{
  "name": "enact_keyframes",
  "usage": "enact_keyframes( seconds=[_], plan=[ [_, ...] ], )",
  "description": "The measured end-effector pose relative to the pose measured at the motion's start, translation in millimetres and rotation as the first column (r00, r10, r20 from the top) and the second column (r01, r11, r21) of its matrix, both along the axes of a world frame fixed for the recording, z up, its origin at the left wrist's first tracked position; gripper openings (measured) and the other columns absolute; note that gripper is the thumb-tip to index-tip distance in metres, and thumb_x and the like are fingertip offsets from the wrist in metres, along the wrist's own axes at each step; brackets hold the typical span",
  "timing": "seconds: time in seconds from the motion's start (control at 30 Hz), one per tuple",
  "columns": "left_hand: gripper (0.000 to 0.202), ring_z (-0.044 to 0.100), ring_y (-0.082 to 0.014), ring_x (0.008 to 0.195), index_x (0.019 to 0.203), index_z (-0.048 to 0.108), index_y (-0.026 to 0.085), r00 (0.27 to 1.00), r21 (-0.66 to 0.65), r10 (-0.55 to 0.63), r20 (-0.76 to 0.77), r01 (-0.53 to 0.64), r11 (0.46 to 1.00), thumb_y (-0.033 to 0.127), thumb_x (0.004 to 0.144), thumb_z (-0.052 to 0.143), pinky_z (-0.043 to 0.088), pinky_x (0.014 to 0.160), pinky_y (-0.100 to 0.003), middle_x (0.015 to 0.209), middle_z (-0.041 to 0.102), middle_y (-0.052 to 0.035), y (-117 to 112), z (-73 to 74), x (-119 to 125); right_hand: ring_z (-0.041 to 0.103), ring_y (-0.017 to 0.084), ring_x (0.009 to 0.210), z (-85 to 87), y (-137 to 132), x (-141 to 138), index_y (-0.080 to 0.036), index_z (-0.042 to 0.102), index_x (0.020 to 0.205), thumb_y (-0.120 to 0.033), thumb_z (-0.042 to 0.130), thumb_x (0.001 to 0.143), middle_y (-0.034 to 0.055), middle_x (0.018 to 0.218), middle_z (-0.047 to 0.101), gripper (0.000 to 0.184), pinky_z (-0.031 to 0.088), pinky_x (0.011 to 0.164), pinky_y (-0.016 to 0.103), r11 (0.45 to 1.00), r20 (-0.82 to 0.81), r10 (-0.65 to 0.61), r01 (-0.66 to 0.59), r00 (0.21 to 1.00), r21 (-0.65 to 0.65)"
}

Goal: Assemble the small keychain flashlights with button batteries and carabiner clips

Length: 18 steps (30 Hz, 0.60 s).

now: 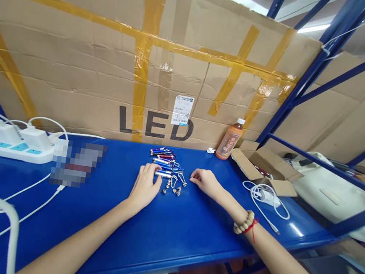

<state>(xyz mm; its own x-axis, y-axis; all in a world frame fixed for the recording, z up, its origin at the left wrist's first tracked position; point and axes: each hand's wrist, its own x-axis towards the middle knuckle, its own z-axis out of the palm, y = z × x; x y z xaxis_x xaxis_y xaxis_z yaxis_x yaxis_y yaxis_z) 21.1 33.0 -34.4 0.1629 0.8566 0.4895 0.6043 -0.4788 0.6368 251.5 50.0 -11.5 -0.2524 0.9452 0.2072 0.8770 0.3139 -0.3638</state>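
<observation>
White power strip at far left, left hand with thumb and fingers at the nearest flashlight, whether gripping cannot be told, flashlights lined up mid-table, right hand just beside, fingertips drawn together, orange bottle behind.

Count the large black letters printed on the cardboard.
3, in a row low on the cardboard: the L at left, the E in the middle, and the D at right, partly covered by the white label. Tape could hide others.
</observation>
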Motion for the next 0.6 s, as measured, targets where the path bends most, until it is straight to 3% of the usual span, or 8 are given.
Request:
enact_keyframes(
  seconds=[0.27, 0.47, 0.6],
  plan=[
    [0.018, 0.046, -0.0226, 0.097, 0.094, 0.049, 0.019, 1.0, -0.014, 0.006, -0.007, -0.006, 1.0, 0.012, 0.079, 0.042, 0.04, 0.086, -0.038, 0.095, 0.055, -0.0059, -0.6, 1.0, 0.2, 0.064, 0.013, 0.059, 4.8, -7.6, 7.5, -0.014, 0.066, 0.076, -0.023, 0.062, 0.075, 0.003, 0.067, 0.069, 0.01, 0.049, 0.055, 0.019, 1.0, -0.068, 0.01, -0.012, 0.998, -0.019],
    [0.018, 0.046, -0.0228, 0.096, 0.094, 0.049, 0.02, 1.0, -0.017, 0.011, -0.012, -0.011, 1.0, 0.012, 0.08, 0.042, 0.04, 0.086, -0.039, 0.095, 0.055, -0.0056, -0.8, 1.6, 0.3, 0.063, 0.012, 0.056, 4.0, -10.1, 11.3, -0.016, 0.068, 0.073, -0.011, 0.059, 0.07, 0.0014, 0.065, 0.069, 0.01, 0.048, 0.055, 0.019, 0.999, -0.039, -0.004, 0.005, 0.999, 0.032],
    [0.017, 0.046, -0.023, 0.096, 0.093, 0.049, 0.02, 1.0, -0.018, 0.017, -0.012, -0.017, 1.0, 0.013, 0.079, 0.043, 0.04, 0.087, -0.039, 0.094, 0.055, -0.0056, -0.6, 1.5, 0.4, 0.062, 0.015, 0.06, 4.2, -14.1, 11.6, -0.016, 0.068, 0.075, -0.01, 0.056, 0.071, 0.0051, 0.073, 0.068, 0.014, 0.047, 0.06, 0.023, 0.995, 0.028, -0.008, 0.006, 1.0, 0.102]
  ],
)
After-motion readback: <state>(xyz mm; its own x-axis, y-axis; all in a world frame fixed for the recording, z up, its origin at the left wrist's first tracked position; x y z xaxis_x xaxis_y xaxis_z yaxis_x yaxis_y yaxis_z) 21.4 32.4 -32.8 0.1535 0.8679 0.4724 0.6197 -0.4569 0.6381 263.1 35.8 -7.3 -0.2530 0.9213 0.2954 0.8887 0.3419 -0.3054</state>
